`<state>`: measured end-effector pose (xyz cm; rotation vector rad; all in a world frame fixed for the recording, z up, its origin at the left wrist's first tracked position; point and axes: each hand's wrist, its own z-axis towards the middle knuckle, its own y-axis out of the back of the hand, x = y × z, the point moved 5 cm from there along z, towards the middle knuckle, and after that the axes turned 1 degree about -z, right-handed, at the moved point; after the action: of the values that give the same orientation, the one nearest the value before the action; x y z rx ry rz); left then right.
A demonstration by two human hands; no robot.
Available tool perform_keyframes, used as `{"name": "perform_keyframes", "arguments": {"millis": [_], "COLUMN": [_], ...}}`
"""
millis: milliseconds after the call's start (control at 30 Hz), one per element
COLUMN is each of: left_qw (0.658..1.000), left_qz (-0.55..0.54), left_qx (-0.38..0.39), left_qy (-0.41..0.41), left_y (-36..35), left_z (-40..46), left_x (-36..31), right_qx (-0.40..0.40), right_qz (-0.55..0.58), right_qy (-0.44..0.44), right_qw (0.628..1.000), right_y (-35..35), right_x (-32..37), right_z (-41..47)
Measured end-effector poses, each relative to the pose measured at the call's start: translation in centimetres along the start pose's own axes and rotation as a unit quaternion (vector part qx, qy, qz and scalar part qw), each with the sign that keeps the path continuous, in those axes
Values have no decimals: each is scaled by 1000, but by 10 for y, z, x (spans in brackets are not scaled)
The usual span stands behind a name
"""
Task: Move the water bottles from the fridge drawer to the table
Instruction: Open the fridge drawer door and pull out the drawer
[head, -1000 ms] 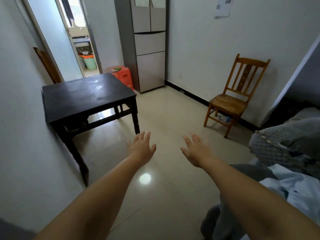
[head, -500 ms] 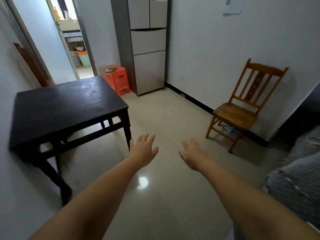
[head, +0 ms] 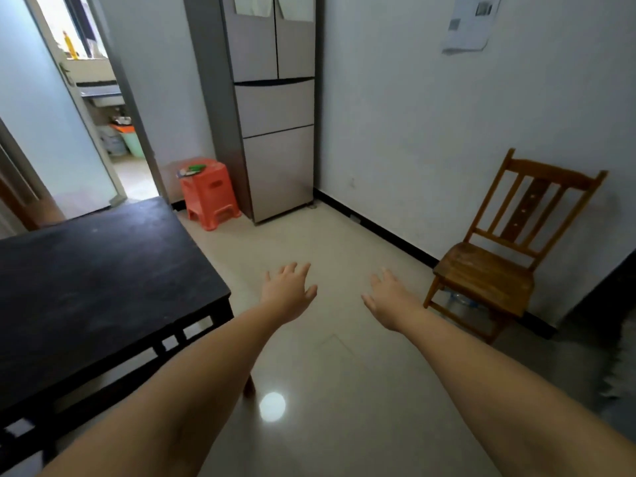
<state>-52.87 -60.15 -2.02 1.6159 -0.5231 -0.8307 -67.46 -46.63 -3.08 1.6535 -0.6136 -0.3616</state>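
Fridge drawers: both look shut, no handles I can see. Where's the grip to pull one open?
Probably the upper drawer, at its top edge: a dark recessed slot runs the full width just under the double doors. Come from the front, fingers hooked down into it, and pull straight out. Both the left hand and the right hand are open and empty.

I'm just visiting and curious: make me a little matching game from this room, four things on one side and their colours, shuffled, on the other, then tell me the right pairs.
Things:
1. table
2. fridge
3. stool
4. chair

Colours:
A. orange-red
B. brown wood
C. black
D. silver-grey

Pairs: 1-C, 2-D, 3-A, 4-B.

The left hand and the right hand reach forward open, holding nothing.
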Motion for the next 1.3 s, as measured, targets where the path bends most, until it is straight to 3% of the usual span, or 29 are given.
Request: {"name": "perform_keyframes", "arguments": {"millis": [267,567,933,1300], "left_qw": [1000,1000,996,994], "left_qz": [5,1,1,-16], "left_qx": [4,-2,-24,-58], "left_qy": [-24,19,90,91], "left_y": [7,33,67,150], "left_z": [165,386,598,849], "left_x": [13,57,164,284], "right_qx": [19,19,18,-15], "right_qz": [-14,-20,-38,6], "right_qy": [-24,4,79,68], "right_qw": [999,1000,996,998], "right_y": [20,76,117,181], "right_x": [-29,-48,14,77], "right_z": [167,399,649,930]}}
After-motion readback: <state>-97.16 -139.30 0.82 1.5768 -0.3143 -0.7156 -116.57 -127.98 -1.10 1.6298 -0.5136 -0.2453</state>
